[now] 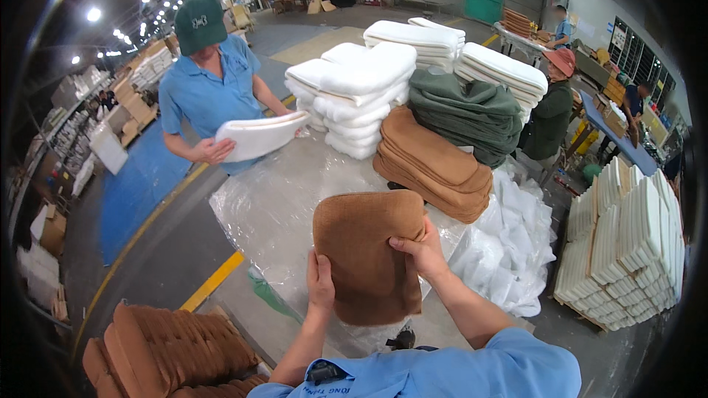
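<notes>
A brown fabric-covered cushion (361, 250) is held up in front of me over the plastic-covered table, its broad side toward me. My left hand (320, 280) grips its left edge, thumb on the near side. On the right edge, higher up, my right hand (419, 247) is closed round it with the thumb pressed on the fabric. Just beyond lies a stack of brown cushion covers (435, 166), with folded dark green fabric (464, 114) behind it. White padded pieces (358, 88) are piled to the left of the green fabric.
Across the table (287, 184), a co-worker (210, 81) in a green cap holds a white pad (258, 136). Clear plastic bags (509, 239) heap at the right. Brown cushions (169, 346) are stacked at my lower left; white panels (619, 243) stand on a pallet at right.
</notes>
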`<state>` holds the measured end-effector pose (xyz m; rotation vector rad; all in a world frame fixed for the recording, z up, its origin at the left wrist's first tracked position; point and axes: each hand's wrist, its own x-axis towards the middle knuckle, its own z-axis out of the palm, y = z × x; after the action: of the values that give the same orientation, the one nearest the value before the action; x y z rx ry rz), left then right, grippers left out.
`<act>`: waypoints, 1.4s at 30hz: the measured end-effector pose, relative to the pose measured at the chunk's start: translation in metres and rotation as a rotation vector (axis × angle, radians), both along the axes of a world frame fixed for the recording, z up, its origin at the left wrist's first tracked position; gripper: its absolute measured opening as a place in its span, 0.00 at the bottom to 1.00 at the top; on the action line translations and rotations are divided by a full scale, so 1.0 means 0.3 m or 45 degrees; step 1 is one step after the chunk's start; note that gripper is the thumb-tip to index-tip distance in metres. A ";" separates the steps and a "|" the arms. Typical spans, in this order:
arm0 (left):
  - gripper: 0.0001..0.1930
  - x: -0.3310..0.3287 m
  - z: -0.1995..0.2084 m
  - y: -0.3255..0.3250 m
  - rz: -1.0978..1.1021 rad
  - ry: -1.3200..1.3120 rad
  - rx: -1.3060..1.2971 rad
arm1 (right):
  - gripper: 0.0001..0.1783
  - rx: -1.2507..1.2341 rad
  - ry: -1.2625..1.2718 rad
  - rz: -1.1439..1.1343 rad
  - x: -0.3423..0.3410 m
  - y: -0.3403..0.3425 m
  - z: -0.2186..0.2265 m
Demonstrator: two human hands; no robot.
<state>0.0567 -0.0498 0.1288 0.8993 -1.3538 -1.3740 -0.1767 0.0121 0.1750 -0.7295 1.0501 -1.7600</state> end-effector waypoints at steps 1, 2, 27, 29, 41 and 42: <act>0.32 -0.012 0.086 -0.019 0.060 0.008 -0.159 | 0.37 -0.065 0.014 0.009 0.003 0.008 0.059; 0.32 -0.013 0.166 -0.038 0.122 0.008 -0.319 | 0.38 -0.095 0.055 0.019 0.017 0.025 0.119; 0.32 -0.290 0.250 -0.068 -0.219 0.628 -0.058 | 0.36 -0.534 0.641 0.260 -0.119 0.063 0.252; 0.32 -0.322 0.212 -0.052 -0.259 0.611 0.058 | 0.35 -0.637 0.631 0.234 -0.114 0.073 0.336; 0.21 -0.496 -0.017 -0.051 -0.344 0.099 0.036 | 0.35 -0.723 0.608 0.578 -0.141 0.083 0.277; 0.25 -0.489 -0.024 -0.065 -0.122 -0.402 -0.904 | 0.36 -0.696 0.556 0.564 -0.141 0.081 0.259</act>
<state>-0.0900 -0.0694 0.1217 0.5763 -1.9689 -0.7253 -0.2191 0.0366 0.2527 -1.6099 0.5933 -1.5274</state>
